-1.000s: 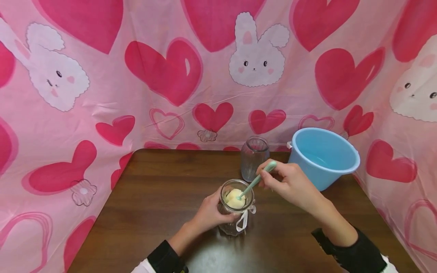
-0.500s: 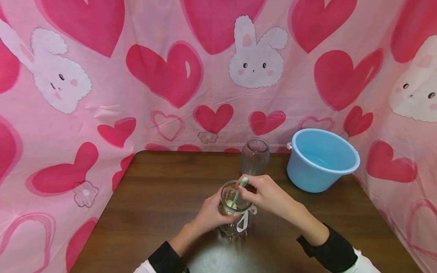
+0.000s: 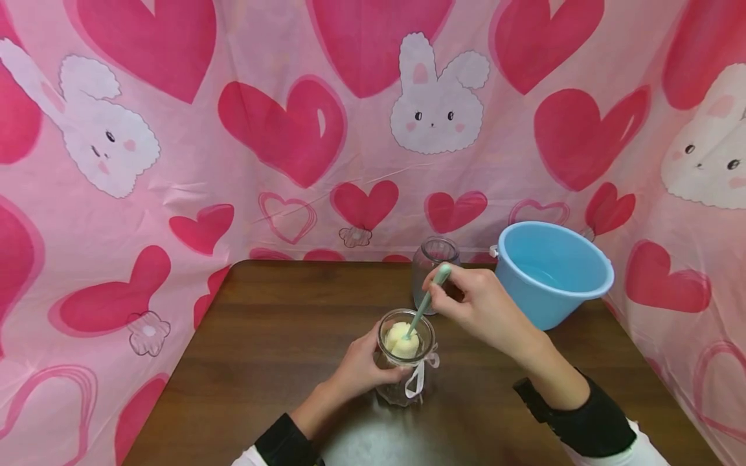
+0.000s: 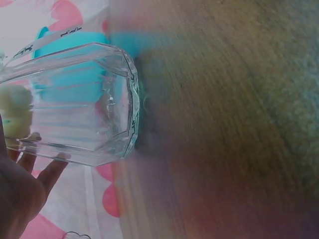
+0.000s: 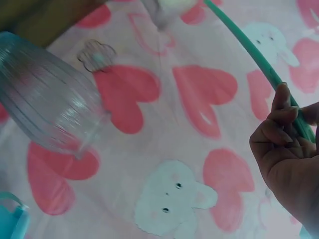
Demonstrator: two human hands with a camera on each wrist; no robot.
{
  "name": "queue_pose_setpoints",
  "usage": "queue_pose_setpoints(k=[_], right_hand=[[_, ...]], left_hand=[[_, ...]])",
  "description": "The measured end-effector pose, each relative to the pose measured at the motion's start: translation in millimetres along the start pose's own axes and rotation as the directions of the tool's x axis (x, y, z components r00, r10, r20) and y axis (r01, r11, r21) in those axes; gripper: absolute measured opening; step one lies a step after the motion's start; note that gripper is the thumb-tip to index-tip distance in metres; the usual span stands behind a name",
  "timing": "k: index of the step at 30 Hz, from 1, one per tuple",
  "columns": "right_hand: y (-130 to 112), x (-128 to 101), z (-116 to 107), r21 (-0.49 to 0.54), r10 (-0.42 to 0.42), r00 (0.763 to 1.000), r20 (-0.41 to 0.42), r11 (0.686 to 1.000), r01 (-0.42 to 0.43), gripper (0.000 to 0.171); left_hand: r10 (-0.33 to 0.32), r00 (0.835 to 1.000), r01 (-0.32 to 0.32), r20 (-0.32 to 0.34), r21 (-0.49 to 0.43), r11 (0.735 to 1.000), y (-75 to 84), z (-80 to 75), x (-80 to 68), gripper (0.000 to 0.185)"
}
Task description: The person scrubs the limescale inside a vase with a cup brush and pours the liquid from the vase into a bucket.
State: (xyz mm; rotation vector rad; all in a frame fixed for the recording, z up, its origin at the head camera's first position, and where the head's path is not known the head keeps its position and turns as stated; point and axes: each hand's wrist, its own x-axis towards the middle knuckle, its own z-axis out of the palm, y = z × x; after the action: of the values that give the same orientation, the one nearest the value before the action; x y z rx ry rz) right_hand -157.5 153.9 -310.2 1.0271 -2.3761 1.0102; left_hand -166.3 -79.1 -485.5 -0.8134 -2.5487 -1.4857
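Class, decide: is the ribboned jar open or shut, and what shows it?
Open: the ribboned jar has no lid, and the green stick reaches through its mouth to the pale lump.

Slim mint-green utensil (image 3: 419, 314). Rounded pale-yellow lump (image 3: 402, 343). Clear faceted glass jar (image 4: 79, 107); narrow white ribbon (image 4: 55, 40), dark script. Clear ribbed glass jar (image 5: 50, 97). Round light-blue bucket (image 3: 550, 307). Dark brown table (image 3: 291, 323), wood-grain streaks. Pink cloth backdrop (image 3: 361, 155), red hearts (image 3: 282, 129), white rabbits (image 3: 437, 123). Black sleeve cuffs (image 3: 600, 417).

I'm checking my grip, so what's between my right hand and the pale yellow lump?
In the head view, the green stick slants from your right hand down through the mouth of the held jar to the pale yellow lump.
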Motion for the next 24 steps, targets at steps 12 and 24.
queue_pose_setpoints(k=[12, 24], right_hand=[[3, -2, 27, 0.041, 0.004, 0.995, 0.096, 0.999, -0.008, 0.009], [-11, 5, 13, -0.014, -0.098, 0.995, -0.010, 0.995, 0.098, 0.016]], left_hand=[[-0.034, 0.999, 0.034, 0.010, -0.015, 0.999, 0.6, -0.1, 0.1, 0.088], [-0.015, 1.000, 0.015, -0.004, 0.003, 1.000, -2.2, 0.9, -1.5, 0.088]])
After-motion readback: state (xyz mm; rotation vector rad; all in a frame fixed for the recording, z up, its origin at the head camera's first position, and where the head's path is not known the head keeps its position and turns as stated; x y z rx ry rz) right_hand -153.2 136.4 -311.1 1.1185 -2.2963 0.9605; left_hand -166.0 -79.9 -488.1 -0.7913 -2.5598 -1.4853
